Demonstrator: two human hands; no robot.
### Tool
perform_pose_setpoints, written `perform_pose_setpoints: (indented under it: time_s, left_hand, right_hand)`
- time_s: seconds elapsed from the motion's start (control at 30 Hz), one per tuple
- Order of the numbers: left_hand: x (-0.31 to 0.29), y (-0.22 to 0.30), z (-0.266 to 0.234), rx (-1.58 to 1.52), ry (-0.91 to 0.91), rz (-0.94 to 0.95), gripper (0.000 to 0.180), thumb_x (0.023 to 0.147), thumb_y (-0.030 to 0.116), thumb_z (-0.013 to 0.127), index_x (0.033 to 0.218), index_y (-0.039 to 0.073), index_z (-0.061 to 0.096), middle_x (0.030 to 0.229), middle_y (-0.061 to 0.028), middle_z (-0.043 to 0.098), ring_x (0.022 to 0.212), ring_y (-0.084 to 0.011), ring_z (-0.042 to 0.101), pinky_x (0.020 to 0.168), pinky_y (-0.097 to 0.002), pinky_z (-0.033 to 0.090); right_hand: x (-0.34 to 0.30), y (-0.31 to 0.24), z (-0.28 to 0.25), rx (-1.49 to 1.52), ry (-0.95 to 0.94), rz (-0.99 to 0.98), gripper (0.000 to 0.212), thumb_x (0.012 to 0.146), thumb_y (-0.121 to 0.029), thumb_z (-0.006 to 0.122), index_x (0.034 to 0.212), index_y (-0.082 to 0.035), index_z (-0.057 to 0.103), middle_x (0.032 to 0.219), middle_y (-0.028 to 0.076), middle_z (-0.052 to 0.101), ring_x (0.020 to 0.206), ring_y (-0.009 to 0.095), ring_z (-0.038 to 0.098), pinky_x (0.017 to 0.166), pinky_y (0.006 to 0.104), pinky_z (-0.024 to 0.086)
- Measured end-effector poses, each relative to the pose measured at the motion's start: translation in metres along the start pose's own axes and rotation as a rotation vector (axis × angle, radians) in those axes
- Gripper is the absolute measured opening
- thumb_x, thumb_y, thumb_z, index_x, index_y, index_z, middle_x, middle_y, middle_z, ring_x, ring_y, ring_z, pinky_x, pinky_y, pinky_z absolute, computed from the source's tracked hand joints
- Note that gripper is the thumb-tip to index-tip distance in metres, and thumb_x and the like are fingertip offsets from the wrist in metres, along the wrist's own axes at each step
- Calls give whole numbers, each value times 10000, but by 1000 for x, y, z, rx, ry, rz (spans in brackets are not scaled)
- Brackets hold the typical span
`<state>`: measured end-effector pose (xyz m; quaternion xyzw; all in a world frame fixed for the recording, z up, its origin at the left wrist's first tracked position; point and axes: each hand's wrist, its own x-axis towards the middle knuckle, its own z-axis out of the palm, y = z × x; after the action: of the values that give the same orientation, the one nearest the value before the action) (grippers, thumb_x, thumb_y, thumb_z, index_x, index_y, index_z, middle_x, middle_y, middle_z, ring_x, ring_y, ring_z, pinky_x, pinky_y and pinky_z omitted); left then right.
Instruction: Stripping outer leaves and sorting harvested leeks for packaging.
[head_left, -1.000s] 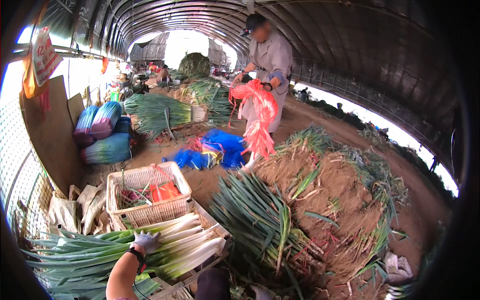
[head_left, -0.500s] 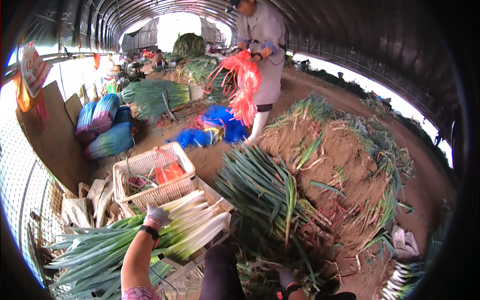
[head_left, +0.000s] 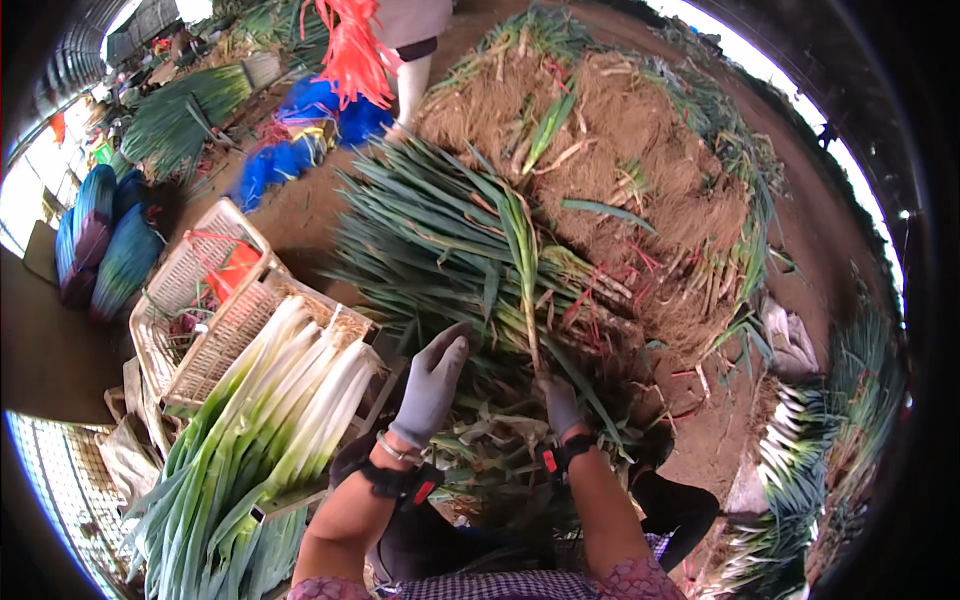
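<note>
My right hand (head_left: 562,404), in a grey glove, is closed around the root end of a long green onion (head_left: 528,290). That onion's leaves reach away from me across a heap of unpeeled green onions (head_left: 430,240). My left hand (head_left: 432,388), in a pale glove, is raised to the left of it, fingers stretched out and holding nothing. Peeled green onions (head_left: 270,385) with white stems lie in a stack left of my left hand. Loose stripped leaves (head_left: 510,440) are between my forearms.
A wicker basket (head_left: 215,365) with a red item inside stands at the left. Soil-covered onions (head_left: 640,150) are piled ahead right. More peeled onions (head_left: 785,450) lie at the right. Beyond, a person (head_left: 410,85) holds red strips (head_left: 350,50) near blue netting (head_left: 290,165).
My left hand has left the peeled onions and moved right. My right hand has come up and taken hold of a green onion. The view has tilted down and shifted right.
</note>
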<state>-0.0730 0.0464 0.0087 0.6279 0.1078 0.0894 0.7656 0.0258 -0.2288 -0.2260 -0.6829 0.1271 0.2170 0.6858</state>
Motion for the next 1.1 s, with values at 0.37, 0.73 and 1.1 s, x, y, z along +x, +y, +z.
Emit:
perform_pose_setpoints:
  time_s: [0.37,0.73,1.1]
  left_hand:
    - [17,11,25,161,41,-184,456,1106,200,522,1465,-81,517,1281,-153,708,1205,-182,644,1072,-318,470]
    - [38,-59,76,393,42,-104,465,1059,231,615,1375,-108,589,1130,-90,729,1013,-121,675,884,-287,541]
    - [-9,-13,97,-461,-49,-215,293,1050,283,652,1150,14,709,901,-55,740,781,-145,691,683,-330,568]
  right_hand:
    - [121,18,27,-236,5,74,297,975,-303,698,1109,-38,694,860,20,666,756,192,637,661,396,498]
    - [-127,-115,-25,-342,-48,-21,341,1075,-286,497,1108,-14,700,892,42,670,838,161,597,777,354,477]
    - [-221,-63,-89,-758,-176,-588,241,1042,-190,595,1058,15,721,796,-8,648,729,96,576,662,293,475]
